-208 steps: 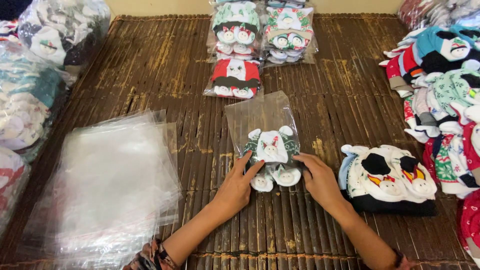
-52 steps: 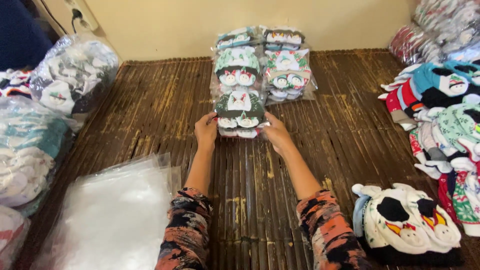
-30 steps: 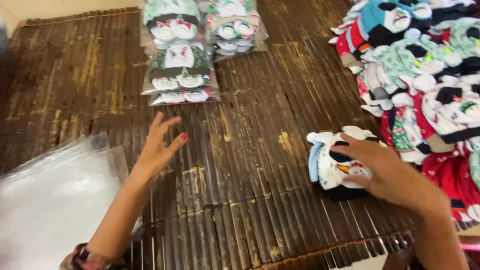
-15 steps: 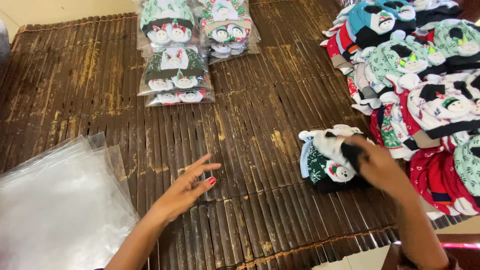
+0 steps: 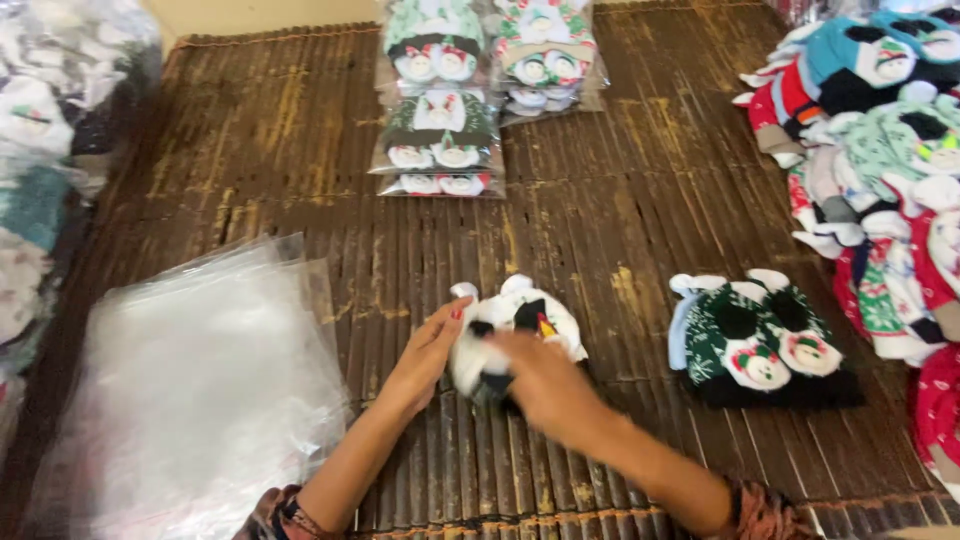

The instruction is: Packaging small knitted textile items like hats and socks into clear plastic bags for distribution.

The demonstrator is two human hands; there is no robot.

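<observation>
In the middle of the dark slatted mat (image 5: 300,130), a white pair of novelty socks (image 5: 520,325) with a penguin face lies flat under both my hands. My right hand (image 5: 545,385) rests on top of the pair, fingers curled over its near edge and grasping it, though motion blur hides the exact grip. My left hand (image 5: 425,355) is released, fingers straight, its fingertips touching the pair's left edge to steady it.

To do this well, I judge that the pair should stay squared and flat, toes and cuffs lined up, with the left hand pinning one side while the right smooths the other, so nothing bunches.

Just to the right, apart from my hands, sits a small stack of green socks (image 5: 755,340) with snowman faces. Farther right, a large heap of loose socks (image 5: 880,170) in red, teal, green and white runs along the mat's edge. At the far side, well away from me, two columns of bagged socks (image 5: 440,110) lie in clear sleeves, overlapping one another. To my left, near my forearm, a pile of empty clear plastic bags (image 5: 200,390) spreads across the mat. Beyond it, at the left edge, bulk sacks of packed socks (image 5: 40,140) crowd the frame, blurred.

The mat is made of narrow brown slats, worn pale in patches. A strip of cream wall (image 5: 260,15) shows at the top; little else of the room is visible.
</observation>
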